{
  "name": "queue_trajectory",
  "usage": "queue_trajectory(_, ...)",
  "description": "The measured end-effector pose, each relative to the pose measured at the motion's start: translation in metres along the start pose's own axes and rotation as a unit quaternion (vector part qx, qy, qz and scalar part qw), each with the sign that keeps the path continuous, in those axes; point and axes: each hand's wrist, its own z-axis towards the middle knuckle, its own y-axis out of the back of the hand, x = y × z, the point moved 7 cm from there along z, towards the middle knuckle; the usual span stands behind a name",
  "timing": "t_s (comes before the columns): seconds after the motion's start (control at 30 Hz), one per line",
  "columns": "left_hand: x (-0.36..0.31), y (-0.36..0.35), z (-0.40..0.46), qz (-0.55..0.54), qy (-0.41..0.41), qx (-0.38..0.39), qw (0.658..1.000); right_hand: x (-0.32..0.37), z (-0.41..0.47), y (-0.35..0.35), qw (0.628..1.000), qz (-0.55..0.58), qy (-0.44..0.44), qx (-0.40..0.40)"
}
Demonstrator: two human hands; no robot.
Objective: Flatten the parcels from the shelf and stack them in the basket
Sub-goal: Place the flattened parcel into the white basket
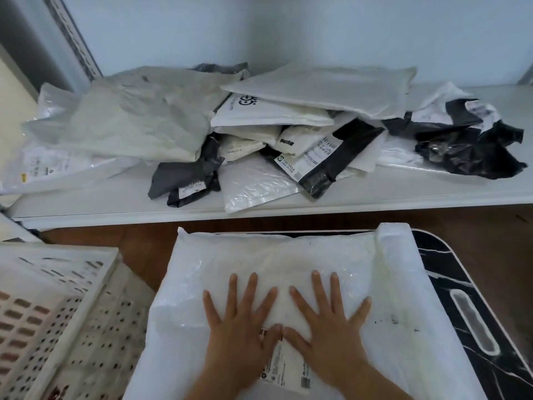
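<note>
Both hands lie flat, fingers spread wide — left hand and right hand pressing a white parcel on the black marble-patterned worktop. White perforated basket at left — more parcels heaped on the shelf.

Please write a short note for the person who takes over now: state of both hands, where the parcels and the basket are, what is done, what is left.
Left hand and right hand: both flat, fingers spread, pressing the white parcel on the dark marbled table.
Basket: on the left beside the table; what it holds cannot be told.
Shelf: many white and dark parcels in a loose pile.
Done: one parcel is on the table and being flattened.
Left: put it in the basket, then flatten and stack the rest.
</note>
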Motion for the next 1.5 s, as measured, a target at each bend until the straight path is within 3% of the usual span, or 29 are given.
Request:
queue_trajectory(0.47,0.001,-0.013,0.005,-0.014,0.002,0.034,0.999,-0.001,0.003,-0.002,1.000,-0.001,0.001,0.005)
queue_trajectory(0.57,-0.001,-0.006,0.006,-0.022,0.013,0.053,0.998,-0.011,0.010,0.020,0.999,-0.009,0.009,-0.031)
queue_trajectory(0.67,-0.010,0.010,0.018,-0.016,0.038,0.025,0.999,-0.035,0.017,0.037,0.996,-0.044,0.038,-0.067)
queue_trajectory(0.73,-0.023,0.028,0.026,-0.011,0.069,0.040,0.997,-0.052,0.020,0.033,0.997,-0.064,0.027,-0.043)
queue_trajectory(0.83,-0.044,0.020,0.036,0.042,0.031,0.031,0.998,-0.061,0.019,0.025,0.999,-0.043,0.003,-0.032)
queue_trajectory(0.9,-0.041,0.012,0.040,-0.003,0.037,0.030,0.999,-0.062,0.020,0.018,0.999,-0.032,-0.011,-0.032)
queue_trajectory(1.1,-0.040,-0.003,0.051,0.020,0.014,0.015,1.000,-0.064,0.022,0.015,1.000,0.007,-0.021,-0.018)
queue_trajectory(1.5,-0.039,-0.003,0.049,-0.005,0.025,0.068,0.997,-0.058,0.024,0.023,1.000,0.015,-0.012,0.005)
